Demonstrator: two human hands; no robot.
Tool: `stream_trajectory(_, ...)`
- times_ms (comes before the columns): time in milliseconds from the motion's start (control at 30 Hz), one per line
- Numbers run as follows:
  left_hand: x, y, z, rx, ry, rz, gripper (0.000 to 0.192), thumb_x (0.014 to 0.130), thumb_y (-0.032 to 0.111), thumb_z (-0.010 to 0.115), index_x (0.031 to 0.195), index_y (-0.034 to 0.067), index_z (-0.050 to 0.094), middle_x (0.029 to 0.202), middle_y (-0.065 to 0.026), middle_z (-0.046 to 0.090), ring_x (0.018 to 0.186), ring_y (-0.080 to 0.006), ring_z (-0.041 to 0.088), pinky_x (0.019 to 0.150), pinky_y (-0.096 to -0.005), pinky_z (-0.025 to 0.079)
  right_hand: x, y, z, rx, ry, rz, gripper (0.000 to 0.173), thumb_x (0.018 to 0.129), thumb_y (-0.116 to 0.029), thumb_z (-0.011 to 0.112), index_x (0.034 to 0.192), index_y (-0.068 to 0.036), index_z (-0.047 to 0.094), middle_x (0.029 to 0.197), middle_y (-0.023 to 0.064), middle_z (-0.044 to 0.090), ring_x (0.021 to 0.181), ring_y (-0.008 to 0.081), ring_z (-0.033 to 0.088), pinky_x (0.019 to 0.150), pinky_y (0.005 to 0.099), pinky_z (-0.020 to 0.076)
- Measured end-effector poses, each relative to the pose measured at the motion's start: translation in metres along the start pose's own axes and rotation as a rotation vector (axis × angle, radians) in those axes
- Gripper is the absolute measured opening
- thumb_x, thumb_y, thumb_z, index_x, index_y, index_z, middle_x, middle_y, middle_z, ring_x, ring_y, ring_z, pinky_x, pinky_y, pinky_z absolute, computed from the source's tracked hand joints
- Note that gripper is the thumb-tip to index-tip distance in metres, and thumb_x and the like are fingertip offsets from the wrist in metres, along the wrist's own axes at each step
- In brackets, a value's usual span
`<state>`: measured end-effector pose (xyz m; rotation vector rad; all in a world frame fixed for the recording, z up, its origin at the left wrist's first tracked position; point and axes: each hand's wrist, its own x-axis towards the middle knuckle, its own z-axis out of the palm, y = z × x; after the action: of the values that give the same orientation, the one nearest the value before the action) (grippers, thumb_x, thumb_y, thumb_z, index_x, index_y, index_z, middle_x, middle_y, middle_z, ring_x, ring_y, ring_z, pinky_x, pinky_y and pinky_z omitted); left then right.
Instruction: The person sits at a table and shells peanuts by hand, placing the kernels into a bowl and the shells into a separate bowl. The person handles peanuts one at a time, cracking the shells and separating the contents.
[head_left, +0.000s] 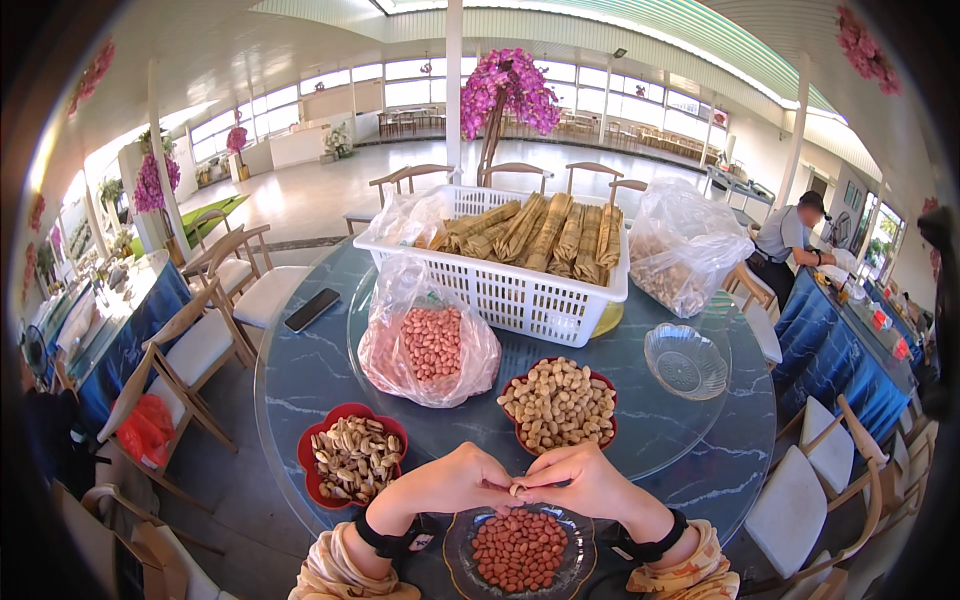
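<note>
My left hand (466, 480) and my right hand (574, 480) meet at the fingertips, holding a peanut shell (516, 490) between them. Just below them stands a clear glass plate (459, 564) of shelled red-skinned peanuts (519, 549). To the left, a red scalloped bowl (306, 450) holds cracked shells (356, 457). Beyond my right hand, another red bowl (615, 420) is heaped with unshelled peanuts (562, 405). An open clear plastic bag (382, 360) of shelled peanuts (432, 341) stands behind. Whether a kernel is inside the held shell cannot be told.
A white plastic basket (517, 300) holds bundles of dried leaves (547, 232). Around it are a tied-looking plastic bag (679, 247), an empty glass dish (686, 361) and a phone (312, 310). Wooden chairs (787, 510) flank the round table (300, 382). A person (787, 244) sits at another table, right.
</note>
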<state>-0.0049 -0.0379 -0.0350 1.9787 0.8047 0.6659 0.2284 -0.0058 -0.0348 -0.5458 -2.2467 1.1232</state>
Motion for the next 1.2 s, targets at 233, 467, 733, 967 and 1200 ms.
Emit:
stream_trajectory(233, -0.007, -0.005, -0.007, -0.095, -0.130, -0.047, 0.019, 0.091, 0.014, 0.073, 0.093, -0.005, 0.074, 0.081, -0.0114, 0.075, 0.075, -0.0155, 0.074, 0.063, -0.0249, 0.055, -0.001, -0.006, 0.004, -0.034, -0.080, 0.001, 0.020, 0.083, -0.010, 0.080, 0.102, -0.004, 0.077, 0.090, 0.0073, 0.073, 0.078, 0.0158, 0.069, 0.069, 0.0258, 0.0534)
stream_trajectory(467, -0.007, -0.007, -0.008, -0.060, -0.091, -0.011, 0.018, 0.089, 0.013, 0.073, 0.098, -0.003, 0.075, 0.081, -0.0114, 0.075, 0.073, -0.0152, 0.074, 0.064, -0.0251, 0.056, 0.001, -0.004, 0.002, -0.022, -0.111, 0.017, 0.023, 0.082, -0.009, 0.080, 0.105, -0.007, 0.078, 0.093, 0.0068, 0.073, 0.080, 0.0158, 0.070, 0.071, 0.0253, 0.0536)
stream_trajectory(733, -0.005, -0.008, -0.005, 0.054, -0.060, 0.088, 0.019, 0.087, 0.011, 0.073, 0.101, -0.001, 0.075, 0.083, -0.0129, 0.075, 0.071, -0.0190, 0.073, 0.066, -0.0269, 0.055, 0.000, -0.001, -0.001, -0.151, -0.173, -0.080, 0.023, 0.084, -0.011, 0.077, 0.107, -0.009, 0.078, 0.095, 0.0052, 0.073, 0.081, 0.0191, 0.070, 0.072, 0.0280, 0.0550)
stream_trajectory(967, -0.004, -0.012, -0.004, 0.130, -0.060, 0.146, 0.019, 0.083, 0.009, 0.077, 0.100, 0.000, 0.075, 0.086, -0.0134, 0.074, 0.074, -0.0249, 0.072, 0.067, -0.0300, 0.055, 0.001, 0.002, -0.005, -0.131, -0.237, -0.122, 0.021, 0.088, -0.013, 0.074, 0.109, -0.009, 0.076, 0.097, 0.0054, 0.071, 0.084, 0.0199, 0.069, 0.076, 0.0292, 0.0546)
stream_trajectory(1200, -0.003, -0.007, -0.002, 0.188, 0.042, 0.108, 0.018, 0.084, 0.011, 0.076, 0.098, -0.001, 0.074, 0.080, -0.0156, 0.072, 0.069, -0.0255, 0.071, 0.065, -0.0309, 0.054, 0.002, 0.001, -0.007, -0.135, -0.200, -0.097, 0.023, 0.086, -0.007, 0.073, 0.109, -0.008, 0.075, 0.093, 0.0073, 0.070, 0.086, 0.0219, 0.068, 0.077, 0.0319, 0.0544)
